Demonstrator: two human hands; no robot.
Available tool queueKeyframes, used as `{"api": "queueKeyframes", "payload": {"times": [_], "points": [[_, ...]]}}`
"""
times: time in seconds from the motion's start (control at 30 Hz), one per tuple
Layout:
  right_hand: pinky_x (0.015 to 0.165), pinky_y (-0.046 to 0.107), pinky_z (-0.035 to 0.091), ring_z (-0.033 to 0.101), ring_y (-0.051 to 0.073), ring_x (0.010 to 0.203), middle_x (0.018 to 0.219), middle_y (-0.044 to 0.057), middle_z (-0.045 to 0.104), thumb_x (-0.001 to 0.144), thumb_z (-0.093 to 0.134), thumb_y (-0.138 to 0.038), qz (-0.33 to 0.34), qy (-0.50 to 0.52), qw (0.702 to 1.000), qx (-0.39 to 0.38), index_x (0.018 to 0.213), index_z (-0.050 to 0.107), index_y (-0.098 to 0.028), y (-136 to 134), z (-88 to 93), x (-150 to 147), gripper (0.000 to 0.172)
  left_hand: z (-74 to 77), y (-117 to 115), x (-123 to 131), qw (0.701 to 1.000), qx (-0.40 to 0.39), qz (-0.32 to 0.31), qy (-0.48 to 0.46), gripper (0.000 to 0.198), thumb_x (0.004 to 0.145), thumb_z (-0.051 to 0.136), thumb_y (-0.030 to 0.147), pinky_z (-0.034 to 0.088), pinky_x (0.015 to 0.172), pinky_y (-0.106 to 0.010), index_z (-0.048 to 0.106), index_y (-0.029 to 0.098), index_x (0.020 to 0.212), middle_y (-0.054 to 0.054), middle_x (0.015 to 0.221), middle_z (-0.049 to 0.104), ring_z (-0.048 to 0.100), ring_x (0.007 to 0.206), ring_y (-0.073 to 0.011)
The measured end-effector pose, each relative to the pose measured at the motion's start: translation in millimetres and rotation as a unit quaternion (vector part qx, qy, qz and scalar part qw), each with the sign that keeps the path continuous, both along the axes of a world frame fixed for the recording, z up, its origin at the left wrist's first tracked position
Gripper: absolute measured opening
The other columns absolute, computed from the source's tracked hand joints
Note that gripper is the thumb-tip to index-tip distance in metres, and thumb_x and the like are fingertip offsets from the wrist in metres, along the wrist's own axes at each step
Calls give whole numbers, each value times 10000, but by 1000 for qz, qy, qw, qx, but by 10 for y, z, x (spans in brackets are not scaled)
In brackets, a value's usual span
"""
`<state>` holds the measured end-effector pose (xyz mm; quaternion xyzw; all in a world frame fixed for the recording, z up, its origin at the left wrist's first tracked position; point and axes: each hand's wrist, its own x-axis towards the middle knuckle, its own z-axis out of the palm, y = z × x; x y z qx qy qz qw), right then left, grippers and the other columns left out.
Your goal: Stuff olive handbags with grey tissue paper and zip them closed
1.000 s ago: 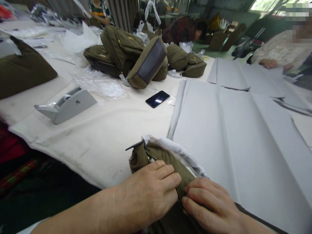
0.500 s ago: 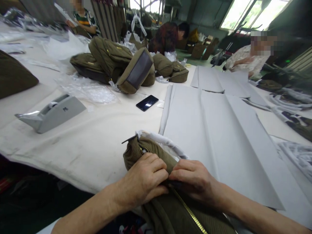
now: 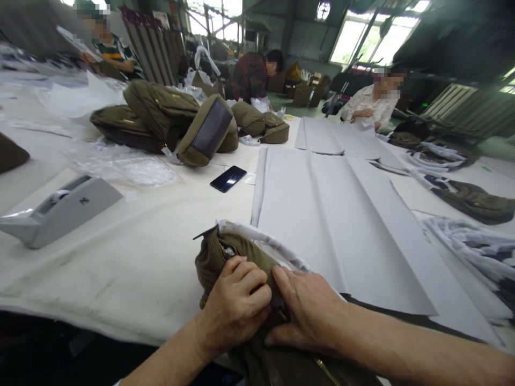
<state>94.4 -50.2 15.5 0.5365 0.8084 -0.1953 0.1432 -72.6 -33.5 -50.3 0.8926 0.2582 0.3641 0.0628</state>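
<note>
An olive-green bag point(image 3: 249, 244) with ribbed side fabric and a brass zip stands tilted at the table's near edge, close to my body. A white-wrapped strap or handle point(image 3: 273, 244) runs along its far side. My left hand point(image 3: 241, 300) is closed on the bag's top near the zip, its fingers curled in. To its right, my right hand point(image 3: 308, 308) grips the bag across the zip, thumb and forefinger apart on the fabric. Its other fingers are hidden. Part of the zip shows below my right hand.
A grey tape dispenser point(image 3: 76, 206) and a black phone point(image 3: 228, 178) lie on the white-covered table point(image 3: 161, 252). Behind them are several olive bags point(image 3: 161, 115) and clear plastic point(image 3: 120, 161). Large grey sheets point(image 3: 298, 198) cover the right side. Three people work beyond the table.
My right hand has shifted from pinching beside my left hand to a wider grip over the zip. My left hand stays on the bag. The view has turned to the right and tilted up.
</note>
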Motion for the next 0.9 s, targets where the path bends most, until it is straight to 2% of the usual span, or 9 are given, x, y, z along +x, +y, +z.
{"api": "queueKeyframes", "payload": {"times": [0.1,0.2,0.3,0.53,0.7,0.8,0.9], "points": [[572,393,477,648,341,752,906,129,647,651,716,-530,27,-19,999,18,1025,543,-96,10,-74,16,598,-102,-57,41,996,74,29,-39,91,830,512,113,339,945,-441,592,139,797,-46,816,655,557,894,-192],[517,385,454,648,342,665,829,126,656,673,674,-583,60,-23,997,40,1002,556,-93,9,-140,70,602,-109,-41,30,988,112,90,-56,82,819,530,96,359,873,-421,603,131,807,-53,811,680,570,834,-192],[504,376,461,652,340,639,798,138,667,677,659,-627,77,-17,995,59,1016,564,-94,27,-155,80,639,-42,40,-31,979,135,144,-49,72,822,543,99,342,875,-437,601,140,807,-46,791,690,593,805,-200],[532,410,513,670,381,678,785,177,682,673,692,-586,57,-7,998,14,1006,605,-65,137,-12,-50,624,98,246,-215,972,171,164,-1,74,822,555,82,323,952,-484,583,147,799,-46,791,695,649,819,-211],[531,411,525,669,379,703,789,156,678,618,729,-569,29,25,999,-12,1000,607,-120,119,-28,-64,602,222,412,-483,951,240,195,30,63,812,596,87,315,978,-533,586,149,811,-56,819,692,647,831,-218],[546,411,530,667,373,723,802,157,674,621,723,-560,24,29,999,-16,1021,602,-126,127,-59,-77,603,238,501,-631,940,267,209,43,88,800,637,103,380,940,-538,603,155,863,-71,855,663,616,876,-234],[602,443,540,666,383,750,837,173,675,649,701,-533,42,23,999,-26,1022,606,-98,171,-64,-101,581,180,543,-672,936,266,229,18,165,767,672,84,491,842,-466,615,139,912,-126,961,607,564,980,-271]]}}
